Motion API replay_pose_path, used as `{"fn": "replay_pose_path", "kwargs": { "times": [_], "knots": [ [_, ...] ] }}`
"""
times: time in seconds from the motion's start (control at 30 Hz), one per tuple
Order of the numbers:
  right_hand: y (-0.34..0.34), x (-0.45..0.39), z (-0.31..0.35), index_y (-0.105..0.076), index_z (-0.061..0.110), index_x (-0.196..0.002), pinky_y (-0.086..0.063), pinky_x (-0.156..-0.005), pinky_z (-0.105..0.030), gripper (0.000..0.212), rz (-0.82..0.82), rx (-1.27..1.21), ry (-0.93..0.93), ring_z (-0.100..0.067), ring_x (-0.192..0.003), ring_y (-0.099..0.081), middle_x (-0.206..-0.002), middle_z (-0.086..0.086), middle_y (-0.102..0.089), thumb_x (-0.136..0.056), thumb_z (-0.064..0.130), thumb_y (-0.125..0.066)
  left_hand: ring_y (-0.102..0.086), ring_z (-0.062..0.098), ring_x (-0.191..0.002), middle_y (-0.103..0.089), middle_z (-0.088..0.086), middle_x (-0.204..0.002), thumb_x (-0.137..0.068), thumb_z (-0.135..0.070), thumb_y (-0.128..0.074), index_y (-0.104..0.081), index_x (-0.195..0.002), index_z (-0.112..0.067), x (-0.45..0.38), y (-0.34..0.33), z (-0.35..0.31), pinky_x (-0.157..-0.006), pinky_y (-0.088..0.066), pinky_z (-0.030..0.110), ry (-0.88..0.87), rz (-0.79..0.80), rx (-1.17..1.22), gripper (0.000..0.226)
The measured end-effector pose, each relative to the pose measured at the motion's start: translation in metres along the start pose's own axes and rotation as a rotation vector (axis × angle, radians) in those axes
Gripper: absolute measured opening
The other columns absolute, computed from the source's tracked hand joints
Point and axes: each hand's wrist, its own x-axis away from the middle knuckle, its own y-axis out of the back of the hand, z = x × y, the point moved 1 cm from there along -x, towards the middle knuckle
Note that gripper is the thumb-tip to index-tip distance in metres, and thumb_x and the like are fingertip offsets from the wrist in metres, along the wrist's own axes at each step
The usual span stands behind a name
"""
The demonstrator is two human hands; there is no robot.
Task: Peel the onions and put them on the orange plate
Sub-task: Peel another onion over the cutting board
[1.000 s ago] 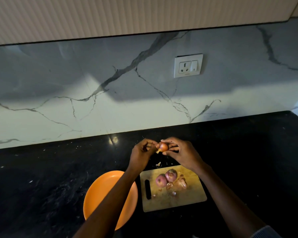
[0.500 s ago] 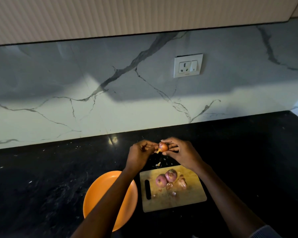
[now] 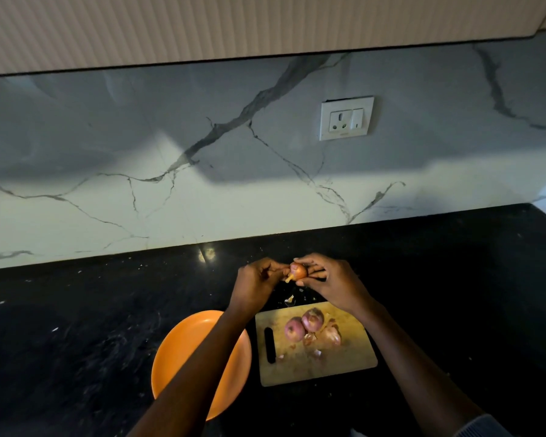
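A small reddish onion (image 3: pixel 298 271) is held in the air above the black counter, behind the cutting board. My right hand (image 3: pixel 331 283) grips it with fingertips and thumb. My left hand (image 3: pixel 256 283) pinches a pale strip of skin at the onion's left end. Two purple onions (image 3: pixel 304 324) lie on the wooden cutting board (image 3: pixel 344 364), with loose skins (image 3: pixel 328 336) beside them. The orange plate (image 3: pixel 177 354) sits left of the board, partly hidden under my left forearm, with nothing visible on it.
The black stone counter (image 3: pixel 76 342) spreads to both sides. Skin scraps (image 3: pixel 290 299) lie on it behind the board. A marble backsplash with a wall socket (image 3: pixel 346 118) rises behind. The board has a dark handle slot (image 3: pixel 269 345) on its left.
Barely anything differs: both hands stay at the onion, and my left hand's pinch on the skin has shifted slightly.
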Motion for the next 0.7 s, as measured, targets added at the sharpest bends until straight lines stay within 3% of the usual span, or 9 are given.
{"fn": "replay_pose_path", "kwargs": {
  "times": [0.23,0.43,0.7],
  "knots": [
    [-0.0014,0.0019,0.0000,-0.069,0.013,-0.122,-0.056,-0.091,-0.020,0.047,0.007,0.012,-0.006,-0.004,-0.103,-0.071,-0.113,0.004,-0.074,-0.079,0.003,-0.083,-0.069,0.000,-0.076,-0.074,-0.010,-0.083,-0.090,-0.018,-0.074,-0.074,-0.091,-0.023,0.0018,-0.0006,-0.0004,-0.069,-0.052,0.016,0.026,0.000,0.000,0.005],
    [-0.0014,0.0025,0.0030,-0.070,0.019,-0.120,-0.056,-0.090,-0.021,0.046,0.011,0.012,-0.008,-0.003,-0.101,-0.071,-0.110,0.008,-0.074,-0.078,0.005,-0.084,-0.071,0.006,-0.079,-0.075,-0.005,-0.087,-0.090,-0.015,-0.074,-0.075,-0.092,-0.014,0.0010,0.0006,0.0029,-0.073,-0.056,0.025,0.003,0.008,-0.012,0.003],
    [-0.0028,0.0043,0.0013,-0.070,0.018,-0.119,-0.056,-0.090,-0.022,0.046,0.023,0.031,-0.030,-0.003,-0.101,-0.071,-0.109,0.010,-0.074,-0.078,0.005,-0.084,-0.068,0.000,-0.081,-0.068,-0.019,-0.081,-0.090,-0.015,-0.073,-0.073,-0.091,-0.020,0.0038,0.0030,-0.0029,-0.069,-0.050,0.010,-0.070,0.045,-0.070,0.005]
  ]
}}
